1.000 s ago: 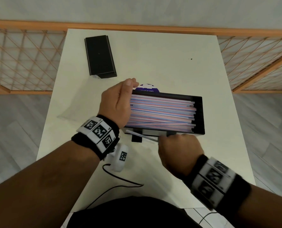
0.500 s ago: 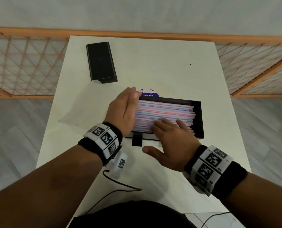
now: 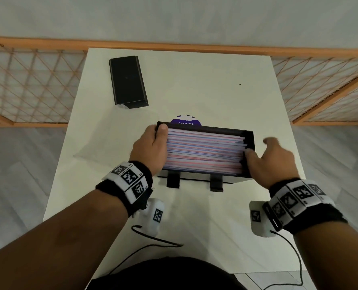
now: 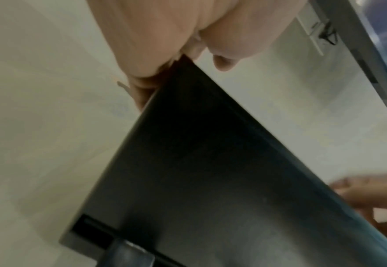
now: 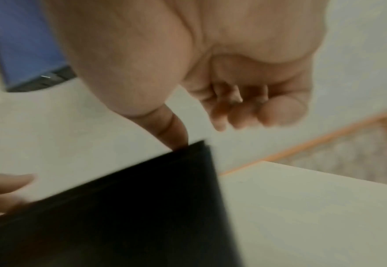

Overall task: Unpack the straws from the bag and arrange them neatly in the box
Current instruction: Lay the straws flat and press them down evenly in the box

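Observation:
The black box [image 3: 195, 180] stands mid-table, filled with pink, blue and white straws [image 3: 205, 151] lying lengthwise. My left hand [image 3: 151, 149] grips the box's left end, thumb hooked over the rim; the left wrist view shows that hand [image 4: 153, 36] against the box's [image 4: 188, 162] corner. My right hand [image 3: 272, 162] is at the right end, thumb inside by the straw tips, fingers outside the wall. The blurred right wrist view shows this hand [image 5: 210, 54] with loosely curled fingers clear of the box [image 5: 119, 207]. A clear empty bag [image 3: 102, 151] lies left of the box.
The box's black lid [image 3: 128, 80] lies at the back left of the white table [image 3: 195, 80]. A round purple label [image 3: 185, 120] shows just behind the box. Orange lattice railing [image 3: 27, 84] borders the table's far side. Cables trail along the near edge.
A second ago my right hand held a single straw at the box's front, then lay flat on the straws; now it is at the box's right end. My left thumb has hooked over the rim.

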Action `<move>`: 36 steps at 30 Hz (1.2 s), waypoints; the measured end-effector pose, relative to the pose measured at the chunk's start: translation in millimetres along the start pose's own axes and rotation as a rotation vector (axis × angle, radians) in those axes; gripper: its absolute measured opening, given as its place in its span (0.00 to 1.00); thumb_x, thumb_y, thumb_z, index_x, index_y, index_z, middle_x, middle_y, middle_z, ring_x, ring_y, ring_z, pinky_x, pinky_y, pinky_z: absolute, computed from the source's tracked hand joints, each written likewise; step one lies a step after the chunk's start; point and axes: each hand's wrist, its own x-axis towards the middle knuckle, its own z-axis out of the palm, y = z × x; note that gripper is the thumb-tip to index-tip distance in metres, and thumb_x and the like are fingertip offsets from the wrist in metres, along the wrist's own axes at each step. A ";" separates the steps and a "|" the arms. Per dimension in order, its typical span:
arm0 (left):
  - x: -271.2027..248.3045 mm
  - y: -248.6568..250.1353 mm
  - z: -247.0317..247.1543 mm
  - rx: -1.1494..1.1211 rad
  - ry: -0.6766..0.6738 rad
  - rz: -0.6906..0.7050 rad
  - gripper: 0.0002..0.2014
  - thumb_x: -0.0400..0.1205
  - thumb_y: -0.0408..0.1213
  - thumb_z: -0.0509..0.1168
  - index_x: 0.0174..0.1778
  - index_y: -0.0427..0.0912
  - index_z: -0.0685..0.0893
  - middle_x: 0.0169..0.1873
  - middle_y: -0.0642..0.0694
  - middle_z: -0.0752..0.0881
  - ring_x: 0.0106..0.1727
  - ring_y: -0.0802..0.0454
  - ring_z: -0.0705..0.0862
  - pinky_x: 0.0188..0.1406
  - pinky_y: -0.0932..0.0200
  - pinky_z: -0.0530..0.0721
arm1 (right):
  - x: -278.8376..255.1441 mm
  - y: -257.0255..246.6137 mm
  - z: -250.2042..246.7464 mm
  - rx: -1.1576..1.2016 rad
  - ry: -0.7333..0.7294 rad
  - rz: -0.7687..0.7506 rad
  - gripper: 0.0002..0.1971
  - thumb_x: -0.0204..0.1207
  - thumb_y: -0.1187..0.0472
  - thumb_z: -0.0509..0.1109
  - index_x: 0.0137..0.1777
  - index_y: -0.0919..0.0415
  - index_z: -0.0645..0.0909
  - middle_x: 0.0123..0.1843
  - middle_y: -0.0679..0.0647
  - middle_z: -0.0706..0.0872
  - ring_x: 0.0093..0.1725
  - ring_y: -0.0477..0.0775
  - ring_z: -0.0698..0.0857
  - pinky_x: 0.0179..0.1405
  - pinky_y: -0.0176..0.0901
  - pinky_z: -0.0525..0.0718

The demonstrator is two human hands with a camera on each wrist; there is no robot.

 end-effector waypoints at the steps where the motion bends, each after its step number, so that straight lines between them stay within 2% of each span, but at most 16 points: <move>1: -1.7 2.2 1.0 -0.015 -0.030 -0.022 0.26 0.92 0.57 0.45 0.69 0.42 0.77 0.56 0.45 0.84 0.60 0.42 0.83 0.58 0.52 0.75 | 2.0 3.4 4.6 -0.015 -0.098 0.033 0.19 0.84 0.53 0.63 0.67 0.66 0.77 0.60 0.68 0.85 0.60 0.70 0.81 0.53 0.51 0.76; 3: -2.2 6.0 2.5 -0.020 -0.060 -0.064 0.28 0.91 0.60 0.43 0.68 0.41 0.77 0.55 0.46 0.82 0.57 0.44 0.81 0.56 0.53 0.73 | 2.3 3.8 15.1 0.009 -0.160 -0.010 0.13 0.85 0.57 0.59 0.53 0.66 0.79 0.54 0.68 0.86 0.51 0.68 0.80 0.46 0.49 0.72; 6: 6.4 10.1 -1.2 -0.040 -0.021 -0.118 0.32 0.89 0.64 0.43 0.70 0.42 0.77 0.57 0.47 0.79 0.58 0.45 0.78 0.63 0.52 0.74 | 7.3 -8.5 3.9 0.075 -0.086 -0.052 0.11 0.82 0.61 0.61 0.41 0.68 0.79 0.43 0.66 0.83 0.46 0.67 0.79 0.41 0.49 0.71; 9: 15.1 12.3 -8.8 -0.242 -0.001 -0.118 0.45 0.74 0.82 0.43 0.67 0.50 0.83 0.61 0.50 0.85 0.64 0.45 0.83 0.74 0.44 0.76 | 13.1 -29.0 -38.9 0.072 0.077 -0.157 0.11 0.77 0.64 0.65 0.36 0.72 0.79 0.34 0.64 0.79 0.41 0.68 0.79 0.35 0.49 0.70; 11: 28.4 3.6 -6.9 -0.388 0.028 -0.096 0.49 0.64 0.88 0.47 0.64 0.56 0.86 0.61 0.50 0.89 0.65 0.46 0.86 0.72 0.41 0.80 | 7.3 -51.1 -63.0 0.062 0.216 -0.268 0.12 0.75 0.65 0.64 0.32 0.71 0.75 0.28 0.61 0.74 0.33 0.67 0.74 0.27 0.48 0.62; 14: 51.2 -9.0 -7.3 -0.426 0.076 -0.174 0.52 0.61 0.87 0.49 0.66 0.52 0.86 0.66 0.46 0.88 0.68 0.43 0.85 0.76 0.39 0.77 | -5.7 -87.9 -72.4 0.028 0.284 -0.479 0.15 0.72 0.61 0.57 0.24 0.63 0.62 0.23 0.54 0.63 0.23 0.56 0.62 0.23 0.43 0.53; 16: 49.9 5.4 -13.3 -0.397 0.101 -0.183 0.51 0.66 0.85 0.47 0.67 0.49 0.85 0.67 0.44 0.87 0.68 0.41 0.84 0.77 0.39 0.76 | -0.6 -97.0 -71.4 0.020 0.262 -0.466 0.16 0.72 0.59 0.57 0.25 0.60 0.59 0.23 0.52 0.63 0.23 0.50 0.61 0.21 0.38 0.52; 19: 35.4 29.9 -26.2 -0.283 0.124 -0.140 0.38 0.86 0.70 0.43 0.72 0.42 0.81 0.70 0.39 0.83 0.70 0.38 0.80 0.76 0.44 0.73 | 12.8 -90.1 -66.9 0.019 0.217 -0.380 0.16 0.78 0.61 0.60 0.29 0.61 0.65 0.27 0.52 0.67 0.29 0.58 0.67 0.29 0.47 0.58; 24: 32.4 24.7 -19.0 -0.156 0.126 -0.150 0.32 0.91 0.61 0.43 0.75 0.40 0.75 0.71 0.36 0.80 0.71 0.36 0.78 0.60 0.54 0.67 | 28.5 -69.8 -37.0 0.058 0.098 -0.232 0.07 0.81 0.61 0.61 0.43 0.65 0.72 0.39 0.58 0.74 0.39 0.61 0.70 0.35 0.47 0.60; 26: 31.6 21.2 -14.3 -0.094 0.103 -0.155 0.32 0.91 0.61 0.43 0.75 0.39 0.74 0.70 0.35 0.81 0.69 0.35 0.79 0.58 0.54 0.66 | 35.8 -55.8 -20.2 0.096 0.003 -0.182 0.07 0.80 0.62 0.61 0.44 0.66 0.72 0.42 0.61 0.79 0.40 0.64 0.76 0.36 0.49 0.71; 28: 30.5 20.1 -9.8 -0.014 0.062 -0.152 0.32 0.91 0.61 0.43 0.75 0.38 0.72 0.68 0.34 0.81 0.67 0.35 0.80 0.57 0.53 0.69 | 40.0 -42.3 -5.4 0.149 -0.087 -0.121 0.06 0.79 0.61 0.60 0.45 0.64 0.72 0.45 0.63 0.82 0.39 0.68 0.83 0.38 0.58 0.86; 29: 30.0 19.3 -7.9 0.029 0.041 -0.145 0.32 0.90 0.61 0.43 0.75 0.38 0.72 0.67 0.34 0.82 0.65 0.35 0.81 0.56 0.53 0.70 | 40.5 -37.1 0.4 0.172 -0.128 -0.088 0.05 0.79 0.61 0.60 0.45 0.63 0.73 0.46 0.62 0.83 0.38 0.67 0.85 0.35 0.57 0.88; 31: 30.7 17.9 -5.7 0.110 -0.001 -0.134 0.32 0.90 0.62 0.43 0.75 0.38 0.70 0.64 0.35 0.83 0.61 0.36 0.81 0.55 0.51 0.72 | 41.5 -29.3 7.4 0.200 -0.204 -0.037 0.05 0.80 0.61 0.60 0.49 0.62 0.76 0.48 0.62 0.84 0.34 0.63 0.86 0.22 0.44 0.84; 32: 30.9 17.7 -6.3 0.149 -0.015 -0.132 0.32 0.90 0.62 0.44 0.74 0.37 0.70 0.63 0.35 0.83 0.58 0.38 0.81 0.54 0.51 0.73 | 41.6 -27.1 8.6 0.198 -0.228 -0.019 0.06 0.80 0.61 0.61 0.52 0.62 0.77 0.50 0.61 0.85 0.34 0.61 0.86 0.21 0.40 0.81; 34: 31.1 18.6 -10.8 0.220 0.044 -0.088 0.30 0.90 0.61 0.49 0.71 0.36 0.73 0.62 0.38 0.82 0.55 0.41 0.80 0.53 0.50 0.75 | 41.7 -24.4 6.2 0.129 -0.175 -0.049 0.13 0.79 0.58 0.65 0.61 0.61 0.78 0.52 0.61 0.87 0.41 0.59 0.84 0.34 0.39 0.77; 36: 30.4 25.1 -18.4 0.225 0.209 0.044 0.23 0.88 0.55 0.59 0.66 0.38 0.76 0.59 0.42 0.82 0.56 0.44 0.81 0.53 0.51 0.77 | 40.8 -30.6 -3.9 0.099 0.026 -0.139 0.16 0.77 0.55 0.70 0.62 0.59 0.77 0.45 0.58 0.87 0.44 0.58 0.82 0.41 0.41 0.73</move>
